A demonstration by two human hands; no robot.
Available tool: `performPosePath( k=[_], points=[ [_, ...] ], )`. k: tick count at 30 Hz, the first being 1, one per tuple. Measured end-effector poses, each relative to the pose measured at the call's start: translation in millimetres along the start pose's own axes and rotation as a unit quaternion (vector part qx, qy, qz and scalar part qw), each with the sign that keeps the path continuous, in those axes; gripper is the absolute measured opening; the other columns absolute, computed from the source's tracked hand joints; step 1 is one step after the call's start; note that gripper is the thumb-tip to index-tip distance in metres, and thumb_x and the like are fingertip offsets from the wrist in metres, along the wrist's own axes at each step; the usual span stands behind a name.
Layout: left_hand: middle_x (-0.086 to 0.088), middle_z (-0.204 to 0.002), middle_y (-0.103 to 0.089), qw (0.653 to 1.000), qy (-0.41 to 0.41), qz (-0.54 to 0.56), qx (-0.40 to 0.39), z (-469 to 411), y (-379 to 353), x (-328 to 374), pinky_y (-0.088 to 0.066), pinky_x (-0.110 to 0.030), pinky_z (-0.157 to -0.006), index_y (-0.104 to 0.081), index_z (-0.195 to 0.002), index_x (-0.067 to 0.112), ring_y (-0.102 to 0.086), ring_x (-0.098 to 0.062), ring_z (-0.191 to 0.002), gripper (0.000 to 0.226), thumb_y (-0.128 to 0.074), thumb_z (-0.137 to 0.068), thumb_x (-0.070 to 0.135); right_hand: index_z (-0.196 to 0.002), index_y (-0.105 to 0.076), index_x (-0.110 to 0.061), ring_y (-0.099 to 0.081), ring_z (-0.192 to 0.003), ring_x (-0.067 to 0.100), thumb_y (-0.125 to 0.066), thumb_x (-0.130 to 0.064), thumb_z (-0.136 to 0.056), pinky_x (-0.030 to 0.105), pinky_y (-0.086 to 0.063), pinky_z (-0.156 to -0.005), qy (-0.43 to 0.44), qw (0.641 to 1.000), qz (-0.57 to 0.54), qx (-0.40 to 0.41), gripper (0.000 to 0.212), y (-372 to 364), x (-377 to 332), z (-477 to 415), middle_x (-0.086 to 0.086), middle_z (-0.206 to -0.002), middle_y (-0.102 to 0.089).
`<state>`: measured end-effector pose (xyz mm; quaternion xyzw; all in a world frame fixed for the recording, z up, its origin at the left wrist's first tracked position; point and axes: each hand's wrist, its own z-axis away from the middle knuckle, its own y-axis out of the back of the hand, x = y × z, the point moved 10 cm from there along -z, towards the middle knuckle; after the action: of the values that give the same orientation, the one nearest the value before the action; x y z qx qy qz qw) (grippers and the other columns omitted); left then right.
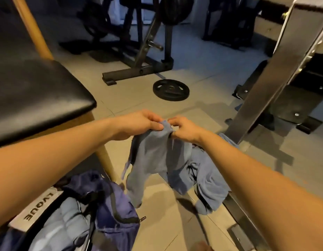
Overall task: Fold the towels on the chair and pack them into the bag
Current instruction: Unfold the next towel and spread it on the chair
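Left hand (139, 124) and right hand (184, 129) both pinch the blue towel's (157, 156) top edge beside a blue bag (113, 205), white label (38, 207) roughly "LVOUE".

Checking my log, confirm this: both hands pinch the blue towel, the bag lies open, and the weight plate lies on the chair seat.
One error: the weight plate lies on the floor, not on the chair seat, per the head view. The left hand and right hand do pinch the blue towel, and the bag lies open.
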<state>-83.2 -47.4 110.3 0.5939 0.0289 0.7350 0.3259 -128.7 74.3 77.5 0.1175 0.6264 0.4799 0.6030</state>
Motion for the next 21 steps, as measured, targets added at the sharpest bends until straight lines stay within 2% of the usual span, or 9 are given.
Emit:
performPosePath(
  k=[2, 3, 5, 7, 9, 11, 14, 17, 21],
  points=[
    [0.001, -0.094, -0.077, 0.998, -0.02, -0.041, 0.048, 21, 35, 25, -0.057, -0.031, -0.078, -0.079, -0.098, 0.026, -0.071, -0.017, -0.09, 0.016, -0.063, -0.1, 0.031, -0.096, -0.072, -0.006, -0.063, -0.087, 0.021, -0.073, -0.007, -0.085, 0.037, -0.049, -0.079, 0.011, 0.999, 0.027, -0.037, 0.012, 7, -33, 1, 0.007, -0.095, -0.07],
    [0.002, -0.091, -0.077, 0.994, -0.032, -0.058, 0.084, 32, 56, 37, -0.056, -0.029, -0.074, -0.079, -0.096, 0.026, -0.071, -0.015, -0.087, 0.016, -0.065, -0.099, 0.031, -0.093, -0.073, -0.007, -0.065, -0.088, 0.019, -0.076, -0.012, -0.084, 0.038, -0.051, -0.082, 0.014, 0.998, 0.02, -0.058, 0.01, 10, -48, 3, 0.005, -0.093, -0.072],
    [0.004, -0.081, -0.076, 0.983, -0.055, -0.074, 0.158, 56, 94, 54, -0.053, -0.02, -0.063, -0.079, -0.093, 0.021, -0.067, -0.009, -0.076, 0.015, -0.067, -0.098, 0.028, -0.102, -0.077, -0.008, -0.068, -0.105, 0.026, -0.08, -0.02, -0.08, 0.044, -0.053, -0.099, 0.02, 0.995, -0.042, -0.083, 0.025, 18, -74, 10, 0.008, -0.106, -0.076],
    [0.007, -0.07, -0.07, 0.971, -0.07, -0.078, 0.215, 79, 124, 63, -0.046, -0.012, -0.051, -0.078, -0.094, 0.012, -0.061, -0.002, -0.064, 0.016, -0.068, -0.097, 0.024, -0.113, -0.073, 0.0, -0.065, -0.115, 0.033, -0.079, -0.023, -0.077, 0.047, -0.049, -0.106, 0.054, 0.983, -0.147, -0.094, 0.043, 24, -106, 19, 0.015, -0.119, -0.072],
    [0.005, -0.071, -0.069, 0.962, -0.078, -0.073, 0.25, 99, 143, 65, -0.044, -0.009, -0.05, -0.077, -0.096, 0.006, -0.058, 0.002, -0.059, 0.018, -0.069, -0.097, 0.022, -0.114, -0.067, 0.004, -0.064, -0.109, 0.038, -0.081, -0.033, -0.079, 0.045, -0.049, -0.1, 0.077, 0.958, -0.253, -0.111, 0.053, 23, -133, 24, 0.018, -0.116, -0.069],
    [0.002, -0.081, -0.073, 0.959, -0.083, -0.061, 0.262, 118, 152, 64, -0.048, -0.01, -0.057, -0.078, -0.096, 0.01, -0.063, 0.004, -0.064, 0.015, -0.07, -0.096, 0.023, -0.113, -0.066, -0.001, -0.061, -0.094, 0.032, -0.071, -0.046, -0.089, 0.042, -0.05, -0.092, 0.09, 0.94, -0.302, -0.133, 0.052, 16, -159, 30, 0.014, -0.1, -0.065],
    [0.004, -0.088, -0.078, 0.962, -0.072, -0.082, 0.25, 142, 155, 52, -0.055, -0.021, -0.074, -0.081, -0.093, 0.022, -0.069, -0.003, -0.082, 0.013, -0.071, -0.095, 0.03, -0.113, -0.071, -0.006, -0.062, -0.088, 0.023, -0.054, -0.035, -0.104, 0.038, -0.052, -0.086, 0.097, 0.95, -0.254, -0.155, 0.035, 2, -185, 36, 0.007, -0.093, -0.068],
    [0.003, -0.086, -0.078, 0.96, -0.061, -0.103, 0.254, 163, 158, 37, -0.052, -0.026, -0.076, -0.081, -0.089, 0.024, -0.066, -0.004, -0.079, 0.014, -0.073, -0.093, 0.034, -0.111, -0.071, -0.002, -0.068, -0.096, 0.027, -0.064, -0.02, -0.098, 0.039, -0.056, -0.09, 0.102, 0.951, -0.22, -0.191, 0.024, -12, -204, 40, 0.008, -0.105, -0.073],
    [0.001, -0.085, -0.077, 0.954, -0.063, -0.086, 0.281, 189, 165, 18, -0.052, -0.026, -0.074, -0.081, -0.088, 0.022, -0.067, -0.007, -0.077, 0.016, -0.074, -0.092, 0.036, -0.125, -0.066, -0.002, -0.07, -0.109, 0.031, -0.07, -0.004, -0.089, 0.041, -0.059, -0.095, 0.1, 0.954, -0.221, -0.176, 0.035, -20, -225, 35, 0.015, -0.118, -0.073]
  ],
)
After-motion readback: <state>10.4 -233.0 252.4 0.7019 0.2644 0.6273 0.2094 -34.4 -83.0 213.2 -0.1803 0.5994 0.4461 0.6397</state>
